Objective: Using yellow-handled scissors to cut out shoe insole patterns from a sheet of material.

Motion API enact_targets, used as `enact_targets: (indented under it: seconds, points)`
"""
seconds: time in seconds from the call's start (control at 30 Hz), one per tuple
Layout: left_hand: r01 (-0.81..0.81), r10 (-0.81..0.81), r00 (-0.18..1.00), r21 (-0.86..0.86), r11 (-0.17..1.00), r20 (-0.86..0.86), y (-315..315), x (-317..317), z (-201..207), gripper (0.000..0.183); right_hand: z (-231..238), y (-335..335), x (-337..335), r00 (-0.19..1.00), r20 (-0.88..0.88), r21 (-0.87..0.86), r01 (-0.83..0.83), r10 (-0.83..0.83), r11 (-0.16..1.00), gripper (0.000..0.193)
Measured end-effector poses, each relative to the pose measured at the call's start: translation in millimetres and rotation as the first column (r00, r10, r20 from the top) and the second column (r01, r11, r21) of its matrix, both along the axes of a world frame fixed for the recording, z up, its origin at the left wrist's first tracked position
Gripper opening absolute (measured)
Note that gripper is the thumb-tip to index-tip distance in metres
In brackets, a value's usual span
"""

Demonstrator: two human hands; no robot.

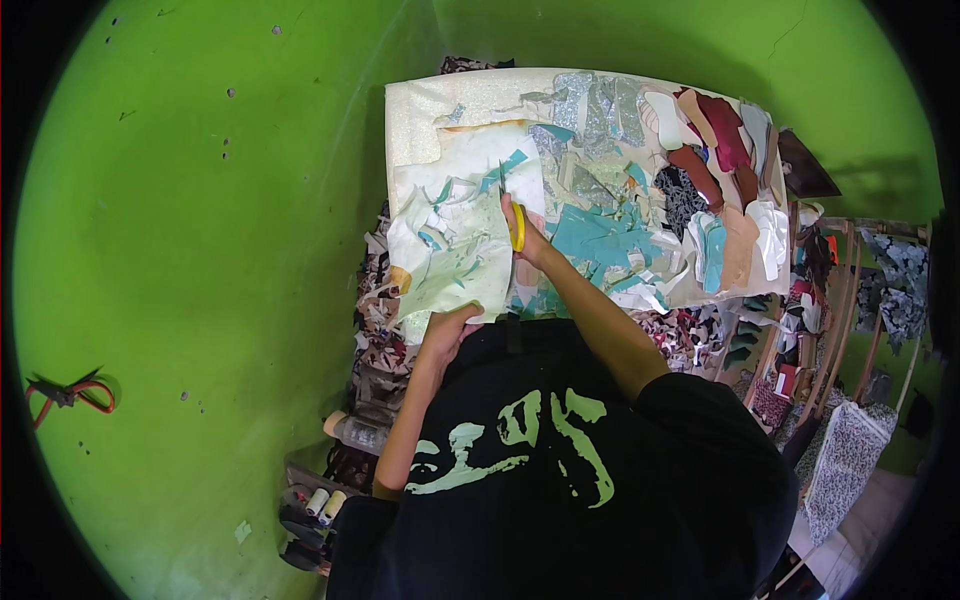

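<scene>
My right hand (531, 243) is closed around yellow-handled scissors (518, 229), their blades pointing up and away over a pale sheet. That thin whitish-green sheet (462, 262) lies over the left half of the table, strewn with narrow teal and white offcuts (455, 190). At the sheet's near edge, my left hand (450, 331) pinches it between thumb and fingers. Beside my right hand, teal pieces (590, 235) lie flat in a loose pile. Whether the blades are spread or closed is too small to make out.
Shoe-shaped cut pieces (738, 245) in tan, white and maroon lie on the table's (415, 105) right side. Heaps of scraps (375, 320) fill the floor at its left. Red-handled cutters (68, 392) hang on the green wall. A wooden rack (842, 300) stands at right.
</scene>
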State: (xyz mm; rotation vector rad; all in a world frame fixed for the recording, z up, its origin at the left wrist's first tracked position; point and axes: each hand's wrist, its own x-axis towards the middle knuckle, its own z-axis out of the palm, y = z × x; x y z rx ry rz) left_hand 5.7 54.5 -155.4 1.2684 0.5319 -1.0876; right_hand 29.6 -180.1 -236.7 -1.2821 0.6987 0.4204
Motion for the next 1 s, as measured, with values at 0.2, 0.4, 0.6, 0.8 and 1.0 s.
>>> enact_targets:
  seconds: [0.2, 0.4, 0.6, 0.8, 1.0]
  points:
    - [0.061, -0.061, 0.998, -0.023, 0.998, 0.021, 0.3, -1.0, 0.2, 0.036, -9.9, -9.0, 17.8, 0.993, 0.069, -0.174, 0.111, -0.101, 0.978, 0.107]
    - [0.067, -0.066, 0.997, -0.034, 0.997, 0.041, -1.3, 4.0, -0.7, 0.037, 10.3, -13.1, 15.3, 0.994, 0.112, -0.421, 0.043, 0.005, 0.906, 0.094]
    - [0.094, -0.093, 0.995, -0.021, 0.995, 0.028, -1.5, 7.2, 3.5, 0.038, 4.1, -15.5, 24.4, 0.996, 0.070, -0.343, 0.072, -0.051, 0.937, 0.095]
    - [0.110, -0.109, 0.993, -0.023, 0.994, 0.034, -1.6, 9.0, 0.8, 0.042, -5.2, -23.1, 32.6, 0.991, 0.134, -0.384, 0.055, -0.003, 0.922, 0.103]
    - [0.131, -0.130, 0.991, -0.024, 0.991, 0.041, -3.0, 11.7, 4.4, 0.043, 1.7, -27.3, 37.9, 0.999, 0.019, -0.401, -0.023, 0.033, 0.916, 0.103]
